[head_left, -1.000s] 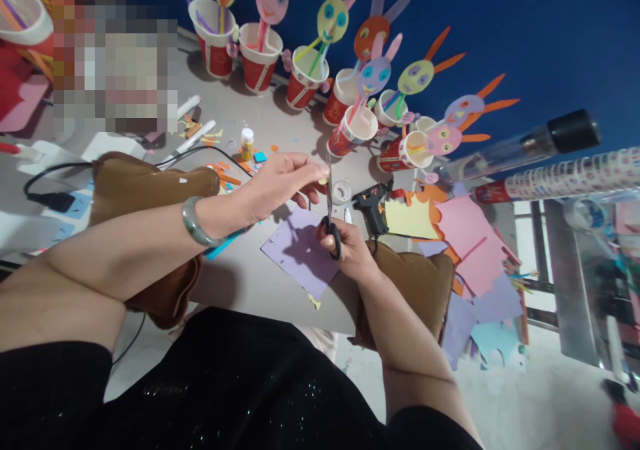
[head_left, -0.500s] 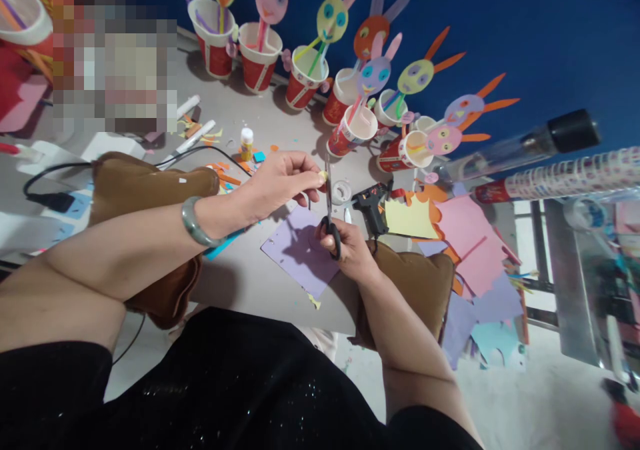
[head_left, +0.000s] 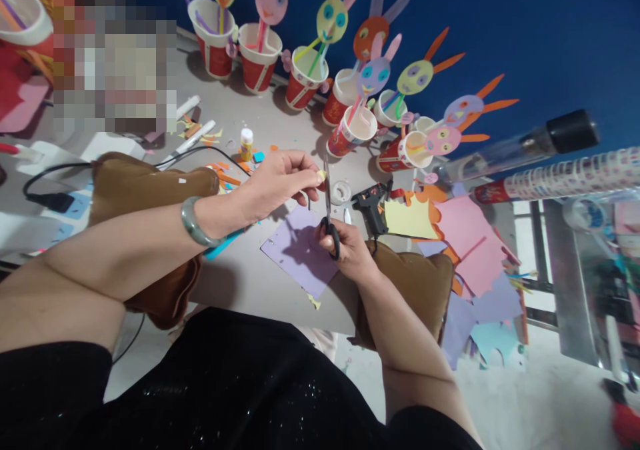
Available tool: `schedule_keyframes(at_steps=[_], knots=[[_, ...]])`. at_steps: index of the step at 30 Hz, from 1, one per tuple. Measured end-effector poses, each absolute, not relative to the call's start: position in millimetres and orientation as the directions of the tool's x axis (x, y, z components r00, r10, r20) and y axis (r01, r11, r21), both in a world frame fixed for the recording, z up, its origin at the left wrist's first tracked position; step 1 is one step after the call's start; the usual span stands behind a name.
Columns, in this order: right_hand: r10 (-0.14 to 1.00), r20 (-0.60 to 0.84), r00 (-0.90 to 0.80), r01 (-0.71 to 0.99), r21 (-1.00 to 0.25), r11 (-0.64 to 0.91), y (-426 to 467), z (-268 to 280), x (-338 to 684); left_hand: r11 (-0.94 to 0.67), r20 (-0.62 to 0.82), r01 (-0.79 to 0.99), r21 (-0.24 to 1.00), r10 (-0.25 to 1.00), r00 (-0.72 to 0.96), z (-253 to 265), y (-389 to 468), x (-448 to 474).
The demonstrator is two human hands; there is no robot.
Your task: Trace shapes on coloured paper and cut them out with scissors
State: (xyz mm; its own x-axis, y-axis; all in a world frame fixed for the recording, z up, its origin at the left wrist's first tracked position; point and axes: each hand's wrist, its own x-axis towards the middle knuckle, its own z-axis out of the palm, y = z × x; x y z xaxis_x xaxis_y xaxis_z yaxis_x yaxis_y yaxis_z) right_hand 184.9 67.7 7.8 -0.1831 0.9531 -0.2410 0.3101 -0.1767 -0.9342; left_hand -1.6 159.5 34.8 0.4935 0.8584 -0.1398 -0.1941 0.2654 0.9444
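Between thumb and fingertips, my left hand (head_left: 285, 178) pinches a small yellow piece of paper (head_left: 321, 176). My right hand (head_left: 353, 250) grips black-handled scissors (head_left: 330, 227), with the blades pointing up and away from me. The blades are right beside the yellow piece; whether they touch it I cannot tell. Under both hands a purple sheet of paper (head_left: 295, 257) lies on the table, with their shadow across it. A roll of clear tape (head_left: 341, 192) and a black glue gun (head_left: 370, 209) lie just to the right of the blades.
Several red-and-white paper cups (head_left: 259, 63) with paper rabbit faces line the blue wall. Brown cushions (head_left: 155, 182) (head_left: 410, 283) flank my arms. Coloured paper sheets (head_left: 475, 243) pile up at the right, near a long stack of cups (head_left: 570, 177). A small yellow-and-white bottle (head_left: 247, 145) stands behind my left hand.
Both hands are almost still. The scissor blades have shifted very slightly beside the yellow paper piece.
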Motion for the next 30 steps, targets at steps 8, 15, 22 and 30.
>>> schedule_keyframes(at_steps=[8, 15, 22, 30], knots=[[0.954, -0.237, -0.182, 0.303, -0.937, -0.175, 67.5, 6.5, 184.5, 0.304, -0.175, -0.189, 0.934, 0.849, 0.499, 37.8, 161.2, 0.4], [0.951, -0.249, -0.184, 0.296, -0.936, -0.188, 66.9, 6.1, 185.3, 0.25, -0.135, -0.174, 0.953, 0.859, 0.494, 34.2, 160.3, -0.3], [0.951, -0.258, -0.171, 0.293, -0.935, -0.2, 67.2, 8.6, 183.5, 0.26, -0.152, -0.169, 0.951, 0.866, 0.477, 35.4, 160.1, -0.5], [0.948, -0.267, -0.174, 0.289, -0.934, -0.21, 66.9, 8.3, 183.7, 0.247, -0.131, -0.194, 0.949, 0.872, 0.472, 34.7, 160.3, -1.1]])
